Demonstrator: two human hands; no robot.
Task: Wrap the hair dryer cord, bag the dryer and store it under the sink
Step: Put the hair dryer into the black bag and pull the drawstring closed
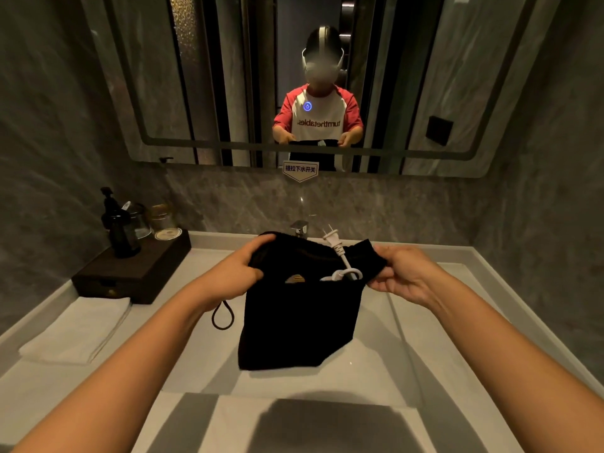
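Observation:
A black cloth bag (297, 325) hangs above the white sink basin (376, 364), held up by both hands. My left hand (243, 268) grips the bag's left top edge. My right hand (400, 273) pinches the right top corner. The mouth is spread apart. A white plug (334, 240) and a loop of white cord (346, 274) stick out of it. The dryer itself lies inside, only a small tan patch (295, 278) of it showing. A dark drawstring loop (223, 317) dangles below my left wrist.
On the left counter stand a dark wooden box (130, 273) carrying a black pump bottle (122, 232) and glass jars (161, 220). A folded white towel (76, 331) lies in front of it. The faucet (299, 227) rises behind the bag, under a mirror (196, 76).

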